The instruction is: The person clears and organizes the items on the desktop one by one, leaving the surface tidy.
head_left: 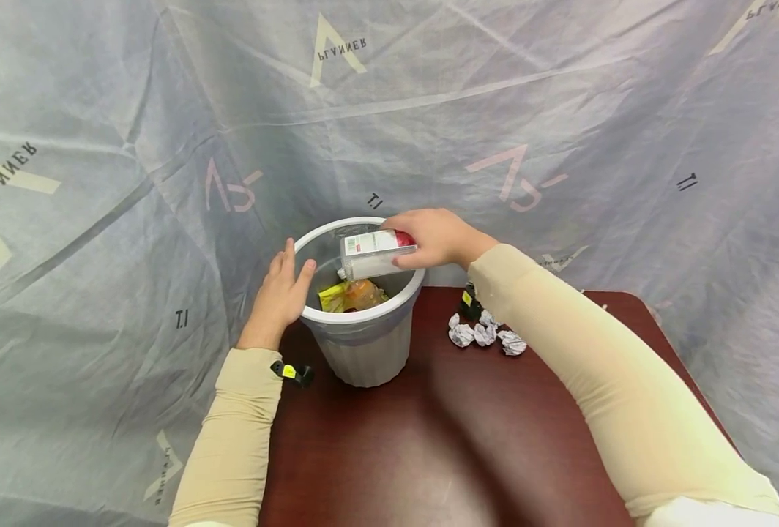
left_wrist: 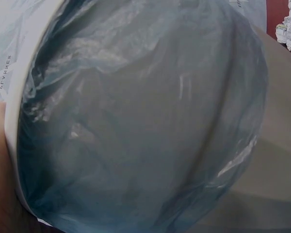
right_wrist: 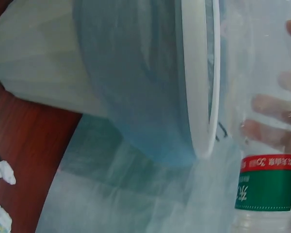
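A grey waste bin (head_left: 366, 355) with a white rim and thin plastic liner (left_wrist: 136, 121) stands on the table. Over its mouth, my right hand (head_left: 438, 238) grips a clear plastic bottle (head_left: 375, 256), which lies roughly sideways. Its red and green label shows in the right wrist view, where fingers (right_wrist: 269, 104) appear through the clear plastic. My left hand (head_left: 280, 296) is at the bin's left rim, fingers extended and thumb apart. Inside the bin lie a yellow wrapper (head_left: 332, 298) and an orange-brown item (head_left: 364, 295) whose kind I cannot tell.
Several crumpled paper balls (head_left: 484, 334) lie on the dark red table (head_left: 376, 454), right of the bin and near my right forearm. A grey printed sheet (head_left: 429, 110) hangs behind and along the left side. Black wrist devices (head_left: 291, 372) sit at my cuffs.
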Demonstrator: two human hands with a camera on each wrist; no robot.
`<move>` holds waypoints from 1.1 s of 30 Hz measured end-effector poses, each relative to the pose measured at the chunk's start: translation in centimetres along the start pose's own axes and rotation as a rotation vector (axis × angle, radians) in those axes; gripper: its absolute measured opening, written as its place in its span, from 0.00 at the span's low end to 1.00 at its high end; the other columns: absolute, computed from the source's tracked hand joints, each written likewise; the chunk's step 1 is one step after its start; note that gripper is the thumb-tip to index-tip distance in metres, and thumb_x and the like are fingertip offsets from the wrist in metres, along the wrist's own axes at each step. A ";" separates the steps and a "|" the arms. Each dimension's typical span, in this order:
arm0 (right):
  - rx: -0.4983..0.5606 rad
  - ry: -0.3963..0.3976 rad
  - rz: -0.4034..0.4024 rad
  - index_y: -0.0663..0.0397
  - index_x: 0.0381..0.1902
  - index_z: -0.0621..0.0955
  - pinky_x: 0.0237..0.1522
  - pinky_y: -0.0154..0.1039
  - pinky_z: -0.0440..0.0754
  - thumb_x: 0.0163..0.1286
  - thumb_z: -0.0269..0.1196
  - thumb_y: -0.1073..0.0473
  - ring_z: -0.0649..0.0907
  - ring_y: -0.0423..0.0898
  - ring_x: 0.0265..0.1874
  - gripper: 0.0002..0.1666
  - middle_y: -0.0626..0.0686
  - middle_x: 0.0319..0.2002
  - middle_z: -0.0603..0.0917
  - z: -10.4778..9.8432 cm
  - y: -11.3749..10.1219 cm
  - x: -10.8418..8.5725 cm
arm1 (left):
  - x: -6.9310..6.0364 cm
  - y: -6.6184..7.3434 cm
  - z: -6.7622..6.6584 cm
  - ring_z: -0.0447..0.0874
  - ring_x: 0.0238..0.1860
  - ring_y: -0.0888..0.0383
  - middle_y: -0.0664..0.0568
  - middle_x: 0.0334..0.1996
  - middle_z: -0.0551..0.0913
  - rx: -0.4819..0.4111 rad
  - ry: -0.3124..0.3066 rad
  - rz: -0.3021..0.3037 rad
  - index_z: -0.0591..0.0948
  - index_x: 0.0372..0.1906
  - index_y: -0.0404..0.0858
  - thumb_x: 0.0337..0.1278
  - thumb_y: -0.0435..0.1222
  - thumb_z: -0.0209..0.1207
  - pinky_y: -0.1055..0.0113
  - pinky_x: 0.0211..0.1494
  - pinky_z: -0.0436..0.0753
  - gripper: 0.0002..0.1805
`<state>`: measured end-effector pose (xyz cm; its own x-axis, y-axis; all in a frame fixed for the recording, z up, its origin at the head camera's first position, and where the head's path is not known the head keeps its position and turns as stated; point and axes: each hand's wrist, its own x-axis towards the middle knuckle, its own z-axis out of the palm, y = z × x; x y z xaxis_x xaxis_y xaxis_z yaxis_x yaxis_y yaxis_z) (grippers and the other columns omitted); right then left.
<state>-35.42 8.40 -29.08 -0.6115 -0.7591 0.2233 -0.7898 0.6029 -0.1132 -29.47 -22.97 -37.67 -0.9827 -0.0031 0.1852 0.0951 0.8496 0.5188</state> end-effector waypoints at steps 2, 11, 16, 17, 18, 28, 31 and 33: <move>-0.030 -0.037 0.004 0.45 0.68 0.76 0.47 0.49 0.79 0.60 0.60 0.39 0.81 0.45 0.48 0.38 0.47 0.61 0.81 0.5 -0.6 0.9 | 0.0 0.1 0.0 0.50 0.75 0.26 0.33 0.80 0.45 -0.004 0.003 -0.003 0.36 0.83 0.47 0.73 0.67 0.27 0.31 0.72 0.54 0.45; -0.124 -0.125 -0.027 0.43 0.65 0.77 0.40 0.47 0.79 0.60 0.61 0.38 0.80 0.43 0.37 0.36 0.46 0.51 0.83 3.2 -3.4 3.9 | -0.5 0.5 0.0 0.51 0.74 0.25 0.33 0.80 0.45 -0.002 -0.001 -0.009 0.35 0.83 0.47 0.73 0.67 0.26 0.31 0.72 0.55 0.45; -0.189 -0.207 -0.030 0.44 0.68 0.76 0.40 0.46 0.81 0.61 0.63 0.36 0.81 0.44 0.36 0.39 0.48 0.51 0.82 4.4 -4.4 4.6 | -0.7 0.8 0.1 0.51 0.74 0.25 0.33 0.80 0.45 -0.006 -0.006 -0.007 0.35 0.83 0.47 0.75 0.66 0.28 0.31 0.71 0.56 0.44; -0.207 -0.223 -0.031 0.44 0.69 0.75 0.40 0.46 0.81 0.61 0.63 0.36 0.81 0.44 0.36 0.40 0.48 0.51 0.82 4.7 -4.6 4.7 | -0.7 0.7 0.2 0.51 0.74 0.26 0.33 0.80 0.45 -0.009 -0.005 -0.009 0.35 0.83 0.47 0.75 0.65 0.29 0.32 0.71 0.56 0.44; -0.226 -0.237 -0.031 0.44 0.69 0.75 0.40 0.46 0.82 0.62 0.63 0.35 0.81 0.44 0.36 0.40 0.49 0.51 0.81 4.9 -4.7 4.8 | -0.7 0.7 0.3 0.51 0.74 0.26 0.33 0.80 0.45 -0.009 -0.006 -0.010 0.36 0.83 0.47 0.75 0.66 0.29 0.32 0.71 0.56 0.44; -0.222 -0.227 -0.011 0.41 0.68 0.76 0.41 0.46 0.82 0.62 0.65 0.36 0.81 0.43 0.35 0.39 0.47 0.50 0.81 5.6 -5.3 5.4 | -0.4 0.8 0.4 0.52 0.75 0.27 0.33 0.80 0.46 0.007 -0.008 -0.022 0.36 0.83 0.48 0.73 0.67 0.28 0.32 0.71 0.57 0.45; -0.179 -0.222 -0.021 0.41 0.70 0.75 0.42 0.46 0.82 0.62 0.65 0.33 0.81 0.43 0.37 0.40 0.47 0.52 0.81 5.6 -5.3 5.4 | -0.4 0.6 0.4 0.52 0.74 0.26 0.33 0.80 0.46 0.008 -0.006 -0.018 0.36 0.83 0.47 0.74 0.67 0.28 0.32 0.71 0.57 0.45; -0.150 -0.205 -0.034 0.41 0.70 0.74 0.45 0.46 0.82 0.64 0.63 0.31 0.82 0.44 0.40 0.41 0.48 0.55 0.80 5.5 -5.1 5.2 | -0.4 0.5 0.4 0.53 0.74 0.26 0.33 0.79 0.46 0.007 -0.002 -0.011 0.37 0.83 0.46 0.74 0.66 0.28 0.32 0.71 0.57 0.45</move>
<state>-34.86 0.03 -32.68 -0.5940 -0.8042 0.0215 -0.8032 0.5944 0.0395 -29.07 -22.36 -37.82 -0.9840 -0.0112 0.1779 0.0834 0.8531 0.5151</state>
